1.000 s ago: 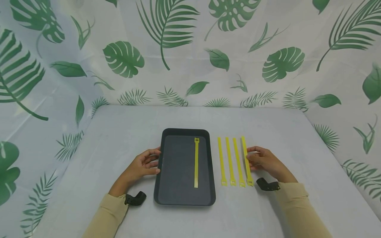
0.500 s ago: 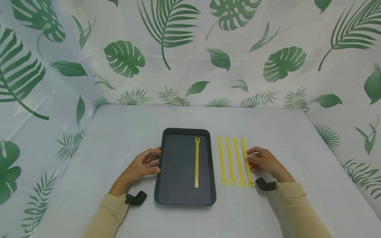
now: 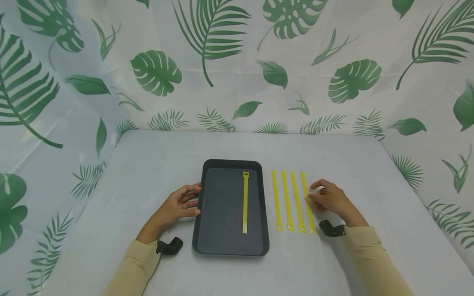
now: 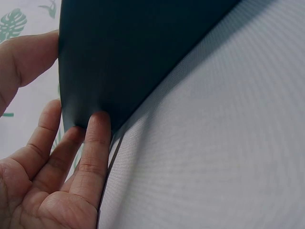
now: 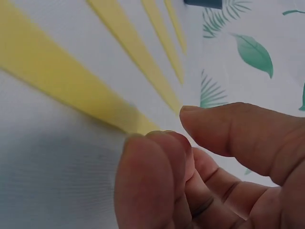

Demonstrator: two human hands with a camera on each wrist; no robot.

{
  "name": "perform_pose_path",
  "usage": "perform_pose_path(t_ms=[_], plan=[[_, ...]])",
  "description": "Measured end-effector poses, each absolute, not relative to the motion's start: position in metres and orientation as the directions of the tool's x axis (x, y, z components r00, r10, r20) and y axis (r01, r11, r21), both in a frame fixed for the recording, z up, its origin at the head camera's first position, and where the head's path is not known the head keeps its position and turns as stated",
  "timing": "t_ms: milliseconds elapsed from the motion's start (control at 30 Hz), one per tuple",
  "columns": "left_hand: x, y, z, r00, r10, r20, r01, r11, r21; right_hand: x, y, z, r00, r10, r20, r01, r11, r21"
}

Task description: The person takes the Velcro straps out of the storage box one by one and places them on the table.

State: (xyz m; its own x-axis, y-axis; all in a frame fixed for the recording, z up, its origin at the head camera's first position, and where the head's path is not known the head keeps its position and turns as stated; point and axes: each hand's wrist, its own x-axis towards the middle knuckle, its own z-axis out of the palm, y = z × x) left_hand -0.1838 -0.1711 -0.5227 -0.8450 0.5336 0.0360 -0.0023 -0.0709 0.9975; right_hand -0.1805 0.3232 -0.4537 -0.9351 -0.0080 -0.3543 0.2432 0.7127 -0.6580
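Observation:
A dark grey tray [image 3: 222,205] lies lengthwise in the middle of the table, with one yellow cable strap [image 3: 245,205] inside near its right wall. My left hand [image 3: 172,205] rests its fairly straight fingertips against the tray's outer left wall [image 4: 119,47]. Several more yellow straps lie in a row right of the tray, their slotted heads toward me. Beside the rightmost strap [image 3: 309,213] is my right hand [image 3: 329,199], its fingers loosely bent and parted. In the right wrist view the fingertips are close to that strap [image 5: 71,81], and nothing is pinched between them.
A white cloth [image 3: 166,156] covers the table. Leaf-printed sheets [image 3: 229,82] hang behind and at both sides. A black camera [image 3: 169,246] is worn on the left wrist, another camera [image 3: 331,228] on the right.
The rightmost strap, held slightly raised in the right fingers a second ago, now lies flat beside the others. The right fingers have parted and released it. The left hand and tray stay put.

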Motion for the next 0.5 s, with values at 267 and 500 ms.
perform_pose_path(t_ms=[267, 500], plan=[[-0.184, -0.172, -0.522, -0.84, 0.539, 0.065, 0.014, -0.099, 0.995, -0.181, 0.31, -0.443, -0.959, -0.091, -0.269, 0.131, 0.699, -0.703], [-0.184, -0.172, -0.523, -0.839, 0.54, 0.068, 0.015, -0.102, 0.995, -0.181, 0.298, -0.438, -0.966, -0.127, -0.224, 0.074, 0.695, -0.715]])
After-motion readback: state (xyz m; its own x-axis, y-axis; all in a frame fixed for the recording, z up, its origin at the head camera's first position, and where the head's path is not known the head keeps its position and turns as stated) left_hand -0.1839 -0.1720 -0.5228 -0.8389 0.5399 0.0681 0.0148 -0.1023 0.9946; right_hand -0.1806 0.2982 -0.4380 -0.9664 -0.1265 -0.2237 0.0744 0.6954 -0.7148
